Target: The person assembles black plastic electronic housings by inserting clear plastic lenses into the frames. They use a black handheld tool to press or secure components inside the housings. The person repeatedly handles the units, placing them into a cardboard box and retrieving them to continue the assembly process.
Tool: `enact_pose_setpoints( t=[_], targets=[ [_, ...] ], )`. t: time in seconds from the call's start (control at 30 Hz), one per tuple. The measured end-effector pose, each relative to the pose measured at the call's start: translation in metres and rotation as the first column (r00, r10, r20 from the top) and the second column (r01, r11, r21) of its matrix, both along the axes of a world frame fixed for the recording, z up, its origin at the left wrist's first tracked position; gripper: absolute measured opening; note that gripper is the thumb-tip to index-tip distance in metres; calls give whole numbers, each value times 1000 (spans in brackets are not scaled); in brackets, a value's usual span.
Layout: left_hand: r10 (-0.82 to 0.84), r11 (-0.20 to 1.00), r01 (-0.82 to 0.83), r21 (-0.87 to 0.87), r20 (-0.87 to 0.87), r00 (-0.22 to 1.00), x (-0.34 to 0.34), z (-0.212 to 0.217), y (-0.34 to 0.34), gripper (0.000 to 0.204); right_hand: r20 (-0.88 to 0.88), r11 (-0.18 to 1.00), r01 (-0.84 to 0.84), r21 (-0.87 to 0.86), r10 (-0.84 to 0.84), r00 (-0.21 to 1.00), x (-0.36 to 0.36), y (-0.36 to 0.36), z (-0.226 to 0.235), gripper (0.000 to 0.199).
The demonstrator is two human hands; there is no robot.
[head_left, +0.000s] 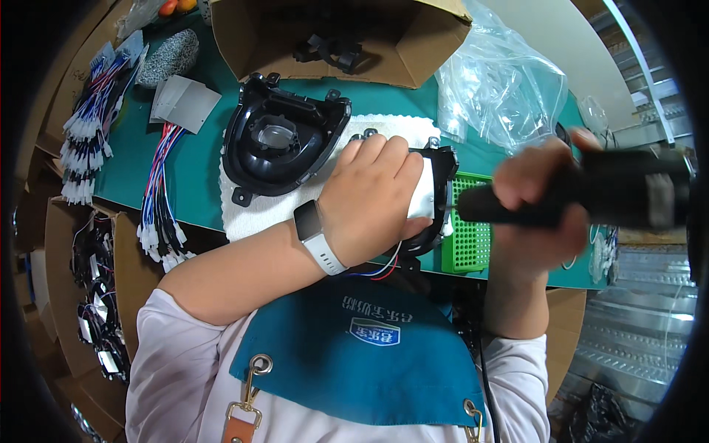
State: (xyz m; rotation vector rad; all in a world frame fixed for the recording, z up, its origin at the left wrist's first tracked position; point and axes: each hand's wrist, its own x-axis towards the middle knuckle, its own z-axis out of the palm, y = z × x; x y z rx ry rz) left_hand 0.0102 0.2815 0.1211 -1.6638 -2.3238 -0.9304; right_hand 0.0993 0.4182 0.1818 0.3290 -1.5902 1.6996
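My left hand (373, 193), with a watch (309, 221) on its wrist, presses down over a black plastic lamp housing (444, 166). Its fingers curl over a flat white piece (424, 193) on that housing, and the thumb lies along the near side. Red, white and blue wires (385, 270) come out below the hand. In my right hand (535, 184) is a black power screwdriver (628, 190), smeared by motion, its nose pointing left toward the housing's right edge. A second black lamp housing (295, 159) with a clear oval lens rests beside my left hand on a white cloth (255, 214).
A green perforated tray (467, 247) sits right of the held housing. Behind stands an open cardboard box (402, 59) with black parts inside; clear plastic bags (502, 81) lie to its right. Wire bundles (159, 199) and grey cards (186, 103) lie at left. Boxed parts (100, 295) stand lower left.
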Motion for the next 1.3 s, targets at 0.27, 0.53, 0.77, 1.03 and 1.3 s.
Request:
enact_pose_setpoints(
  t=[0.27, 0.53, 0.77, 1.03, 1.3],
  targets=[
    [1, 1000, -1, -31, 1, 1000, 3, 1, -2, 59, -33, 886, 463, 1, -463, 886, 56, 33, -26, 70],
    [-10, 999, 10, -33, 10, 1000, 1, 0, -4, 62, 14, 877, 480, 9, -480, 877, 54, 38, -38, 68],
    [-12, 997, 14, -74, 18, 1000, 0, 3, -4, 63, 9, 938, 345, 14, -345, 938, 53, 48, -40, 64],
    [-8, 996, 10, -92, 30, 1000, 1, 4, -4, 63, -5, 993, 87, 75, -87, 996, 51, 57, -41, 61],
    [-37, 998, 39, -58, 36, 999, 4, 4, -5, 65, 71, 768, 618, -167, -616, 785, 50, 26, -39, 54]
  ],
)
